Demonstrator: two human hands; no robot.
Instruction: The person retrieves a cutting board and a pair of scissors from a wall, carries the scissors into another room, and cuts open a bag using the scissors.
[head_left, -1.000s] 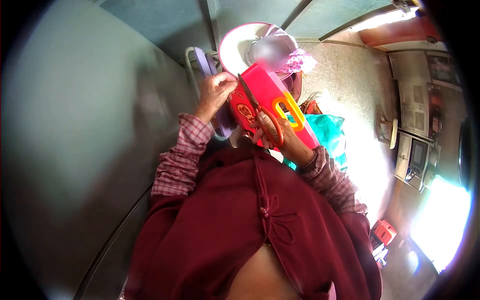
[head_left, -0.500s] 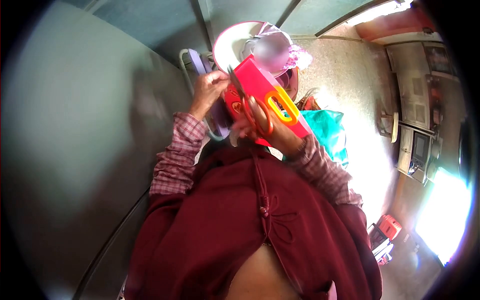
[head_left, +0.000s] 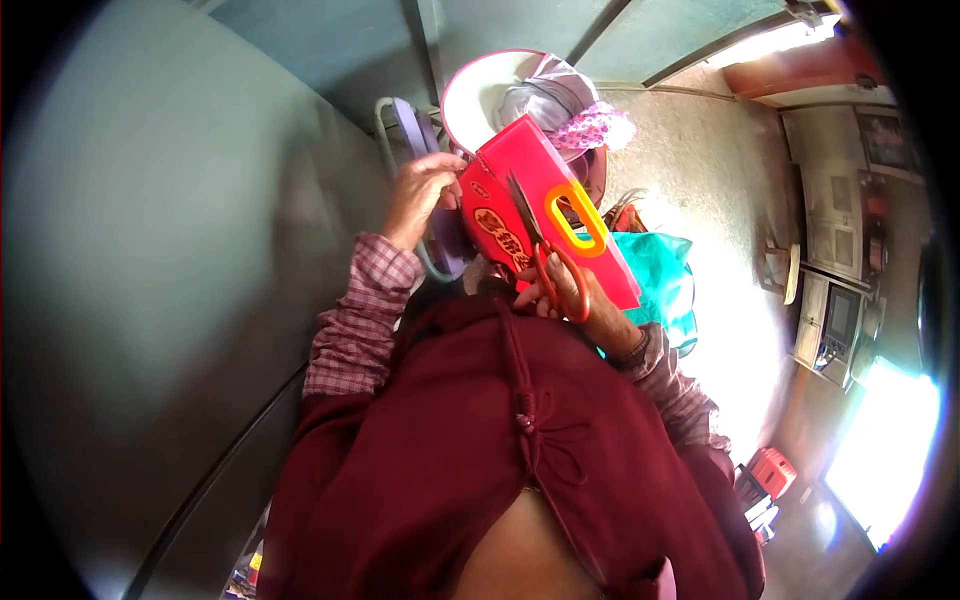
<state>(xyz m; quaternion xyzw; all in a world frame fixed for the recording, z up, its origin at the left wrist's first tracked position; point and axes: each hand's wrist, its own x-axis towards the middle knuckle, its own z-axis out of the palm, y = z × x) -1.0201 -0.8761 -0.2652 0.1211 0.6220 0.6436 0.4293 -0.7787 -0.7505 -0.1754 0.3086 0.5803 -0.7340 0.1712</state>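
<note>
A red gift box [head_left: 515,165] with gold printing and a yellow plastic handle [head_left: 577,218] sits tilted in front of my body. At the box's upper left corner is my left hand [head_left: 425,190], its thumb and fingers closed on the edge. My right hand [head_left: 590,305] grips a pair of scissors [head_left: 530,215] by the orange handles, low on the box's near side. The scissor blades point up and away, lying over the printed face, and look nearly closed. Whether my right hand also supports the box is hidden.
Beyond the box lies a pale wide-brimmed hat [head_left: 480,95] with grey and pink cloth. A purple folding chair [head_left: 415,130] stands by the grey wall panel at left. To the right is a teal bag [head_left: 665,285]; cabinets [head_left: 835,235] stand farther off.
My right hand and the scissors have moved down and right, away from my left hand. More of the box's printed face shows. My left hand stays at the corner.
</note>
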